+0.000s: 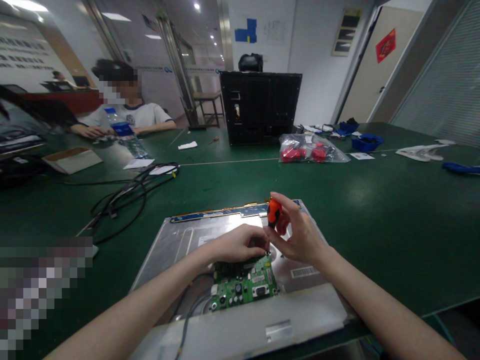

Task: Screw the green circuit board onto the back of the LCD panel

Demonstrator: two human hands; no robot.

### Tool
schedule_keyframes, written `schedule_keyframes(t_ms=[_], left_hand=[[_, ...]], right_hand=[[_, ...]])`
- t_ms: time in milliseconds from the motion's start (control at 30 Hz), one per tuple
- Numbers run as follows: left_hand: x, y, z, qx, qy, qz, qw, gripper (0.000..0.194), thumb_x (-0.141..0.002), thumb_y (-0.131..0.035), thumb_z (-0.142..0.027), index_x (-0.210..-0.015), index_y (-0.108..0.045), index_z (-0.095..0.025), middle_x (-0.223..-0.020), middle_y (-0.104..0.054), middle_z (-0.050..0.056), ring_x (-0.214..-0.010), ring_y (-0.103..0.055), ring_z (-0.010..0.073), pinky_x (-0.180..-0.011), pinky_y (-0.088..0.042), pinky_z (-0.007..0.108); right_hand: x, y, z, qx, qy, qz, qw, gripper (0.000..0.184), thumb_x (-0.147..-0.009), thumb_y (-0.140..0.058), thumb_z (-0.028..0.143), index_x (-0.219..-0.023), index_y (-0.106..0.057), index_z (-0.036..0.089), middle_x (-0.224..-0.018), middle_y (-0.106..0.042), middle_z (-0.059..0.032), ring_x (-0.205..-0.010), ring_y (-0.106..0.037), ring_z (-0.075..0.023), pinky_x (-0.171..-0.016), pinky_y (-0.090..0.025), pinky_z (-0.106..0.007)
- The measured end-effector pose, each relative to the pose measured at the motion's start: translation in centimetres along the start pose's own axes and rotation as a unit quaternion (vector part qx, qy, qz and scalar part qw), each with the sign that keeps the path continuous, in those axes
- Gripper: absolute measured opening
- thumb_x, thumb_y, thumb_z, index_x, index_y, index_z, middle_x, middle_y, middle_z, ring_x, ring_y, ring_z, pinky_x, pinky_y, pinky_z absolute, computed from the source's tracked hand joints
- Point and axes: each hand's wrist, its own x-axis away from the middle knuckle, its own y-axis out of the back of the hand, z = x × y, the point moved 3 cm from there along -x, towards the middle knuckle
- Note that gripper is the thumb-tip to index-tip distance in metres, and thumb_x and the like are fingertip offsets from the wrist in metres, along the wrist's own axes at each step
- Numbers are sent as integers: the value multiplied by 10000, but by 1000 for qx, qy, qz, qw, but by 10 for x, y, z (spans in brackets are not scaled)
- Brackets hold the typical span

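My right hand (298, 235) grips an orange and black screwdriver (275, 212), held upright with its shaft pointing down. The tip meets the upper right corner of a green circuit board (243, 285). Beside the shaft, my left hand (240, 243) has its fingers bent close to that same corner; whether they pinch a screw or the shaft is hidden. Under the board lies a silver metal display panel (180, 235), with a narrow blue circuit strip (210, 215) along its far edge. A grey cable runs from the board's left side toward me.
Coiled black cables (131, 192) lie to the left. Farther back stand a water bottle (127, 132), a black monitor housing (260, 107) and a plastic bag with red parts (313, 149). Blue trays (366, 143) sit at the back right. A person (131, 107) sits across the green table (375, 210).
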Motion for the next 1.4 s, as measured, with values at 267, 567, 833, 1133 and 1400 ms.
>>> schedule_keyframes(t_ms=[267,567,833,1133,1400], left_hand=[[0,0,0,-11,-7,-2,1000,40,-818,-664,-185,-854,-648,-176,-820,-670,8,-767,-600,188,-718,-464,276],[0,0,0,-19,-1,-2,1000,31,-808,-662,-166,-836,-648,-167,-806,-667,7,-762,-598,187,-707,-455,267],[0,-1,1,6,-6,-7,1000,49,-803,-659,-187,-848,-642,-176,-783,-651,6,-725,-583,179,-682,-458,269],[-1,-1,1,9,-8,3,1000,44,-815,-654,-205,-821,-622,-176,-785,-631,5,-735,-572,181,-692,-441,269],[-1,0,-2,8,-16,-3,1000,37,-803,-655,-162,-816,-623,-175,-775,-623,-5,-730,-565,172,-683,-434,257]], right_hand=[[0,2,1,-10,-9,16,1000,700,-885,-535,147,-1515,-246,239,-789,-584,26,-526,-542,-110,-452,-462,-234],[2,0,-2,-6,-8,17,1000,721,-887,-534,134,-1523,-212,239,-733,-546,50,-509,-541,-109,-442,-447,-220],[2,-1,-2,1,-4,12,1000,712,-901,-556,166,-1519,-215,260,-767,-562,39,-506,-523,-101,-430,-449,-214],[2,0,-1,-22,-15,35,999,722,-882,-516,132,-1527,-204,224,-793,-596,7,-533,-555,-128,-466,-492,-258],[2,0,0,1,-9,26,1000,717,-893,-525,137,-1526,-202,226,-723,-554,40,-503,-546,-120,-442,-453,-231]])
